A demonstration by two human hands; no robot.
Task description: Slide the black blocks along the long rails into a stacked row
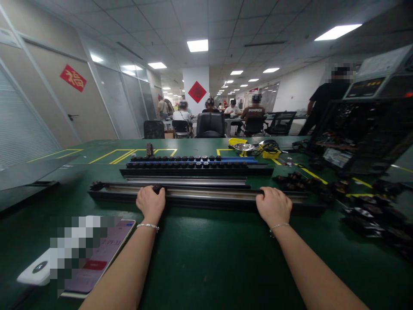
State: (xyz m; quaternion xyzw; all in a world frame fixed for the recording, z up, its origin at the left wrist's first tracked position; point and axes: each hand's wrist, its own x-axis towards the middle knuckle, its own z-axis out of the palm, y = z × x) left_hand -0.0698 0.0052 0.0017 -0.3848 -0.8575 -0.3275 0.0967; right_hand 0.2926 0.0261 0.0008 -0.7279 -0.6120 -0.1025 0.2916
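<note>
A long black rail [209, 201] with a silvery channel lies across the green table in front of me. Toward its left part, my left hand [151, 202] is closed over the channel around a small black part [158, 189], which shows beside the thumb. My right hand [274, 206] grips the rail farther right, its fingers curled over the far edge and hidden. Just beyond lies a bare silver rail [187, 181]. Behind that, a black rail [196, 171] and a blue rail [238, 159] have rows of small black parts on and along them.
Dark parts lie in piles [371, 213] at the right. A phone [97, 258] and a white device [35, 269] rest at the near left. Farther back are a metal bowl [243, 147], yellow trays [270, 151] and a dark rack [342, 129]. People sit beyond the table.
</note>
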